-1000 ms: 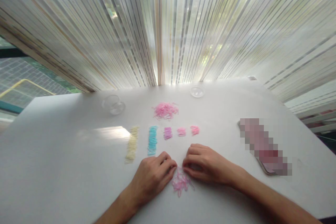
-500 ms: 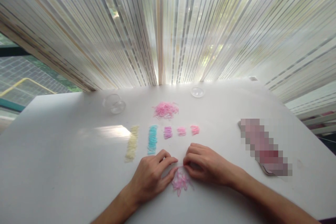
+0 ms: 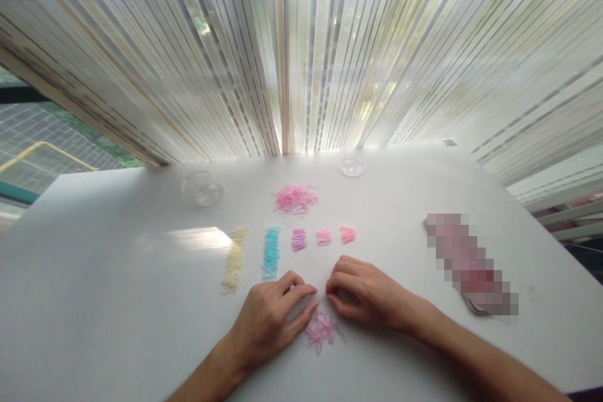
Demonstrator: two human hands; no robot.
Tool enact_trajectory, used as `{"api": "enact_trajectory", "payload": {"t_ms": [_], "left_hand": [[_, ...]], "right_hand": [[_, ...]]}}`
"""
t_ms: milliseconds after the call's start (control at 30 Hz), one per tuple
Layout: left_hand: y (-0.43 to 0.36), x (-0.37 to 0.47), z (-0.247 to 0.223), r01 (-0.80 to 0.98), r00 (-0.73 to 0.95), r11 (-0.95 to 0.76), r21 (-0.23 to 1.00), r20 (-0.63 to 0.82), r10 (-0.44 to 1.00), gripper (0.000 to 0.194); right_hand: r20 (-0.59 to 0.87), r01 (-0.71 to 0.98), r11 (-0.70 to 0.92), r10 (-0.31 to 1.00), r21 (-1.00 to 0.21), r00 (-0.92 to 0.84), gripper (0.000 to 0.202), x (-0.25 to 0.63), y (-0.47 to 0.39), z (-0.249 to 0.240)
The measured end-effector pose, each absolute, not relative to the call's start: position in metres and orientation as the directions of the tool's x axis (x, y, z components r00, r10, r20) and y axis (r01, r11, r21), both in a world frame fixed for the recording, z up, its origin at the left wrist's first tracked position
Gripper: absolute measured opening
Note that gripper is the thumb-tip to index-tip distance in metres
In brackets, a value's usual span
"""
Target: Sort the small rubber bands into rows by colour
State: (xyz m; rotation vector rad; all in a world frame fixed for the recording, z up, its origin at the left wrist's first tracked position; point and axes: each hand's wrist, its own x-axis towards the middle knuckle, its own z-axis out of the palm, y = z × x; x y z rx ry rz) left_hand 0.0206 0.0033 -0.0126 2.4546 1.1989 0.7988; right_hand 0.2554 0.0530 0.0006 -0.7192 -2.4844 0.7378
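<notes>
Towards the far-left corner of the white worktop (image 3: 117, 301), near its far edge, stand two clear cups (image 3: 200, 185), one overlapping the other in view. A patch of sunlight (image 3: 200, 237) falls nearer, reaching the yellow row (image 3: 234, 260), whose thin pieces are stacked in a strip running from the far edge side towards the near one. The blue row (image 3: 271, 252) lies parallel to its right. Just short of its near end is the left hand (image 3: 271, 314), resting low, thumb and forefinger parted; nothing shows in its grip. Midway along the far edge, set in from it, is the big pink pile (image 3: 295, 200), loose and tangled. The short purple row (image 3: 299, 239) lies nearer. The small pile (image 3: 323, 330) of pale pink pieces is between the hands, on their near-edge side, close to the left thumb. Beyond it are two short pink rows (image 3: 323, 237), side by side. Further right, by the far edge, is a clear dish (image 3: 352, 167). The right hand (image 3: 365, 292) has its fingers curled, thumb and forefinger tips close together; whether they pinch a piece I cannot tell. The phone (image 3: 471, 267), partly pixelated, lies slantwise towards the right edge.
</notes>
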Motion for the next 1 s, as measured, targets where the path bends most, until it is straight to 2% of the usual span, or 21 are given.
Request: {"api": "enact_trajectory", "payload": {"t_ms": [500, 667, 800, 1000], "left_hand": [[0.005, 0.021, -0.004, 0.585, 0.450, -0.618, 0.526, 0.423, 0.786, 0.010], [0.005, 0.022, -0.002, 0.600, 0.422, -0.605, 0.523, 0.436, 0.795, 0.011], [0.006, 0.022, -0.001, 0.605, 0.419, -0.600, 0.524, 0.432, 0.799, 0.011], [0.005, 0.022, -0.001, 0.611, 0.411, -0.599, 0.518, 0.439, 0.799, 0.012]], "right_hand": [[0.305, 0.268, 0.647, 0.632, -0.714, -0.712, 0.008, 0.256, 0.053, 0.007], [0.327, 0.258, 0.680, 0.606, -0.686, -0.725, 0.013, 0.255, 0.052, 0.005], [0.364, 0.257, 0.710, 0.595, -0.655, -0.717, 0.006, 0.253, 0.052, 0.006], [0.372, 0.279, 0.738, 0.584, -0.615, -0.722, 0.009, 0.254, 0.054, 0.009]]}}
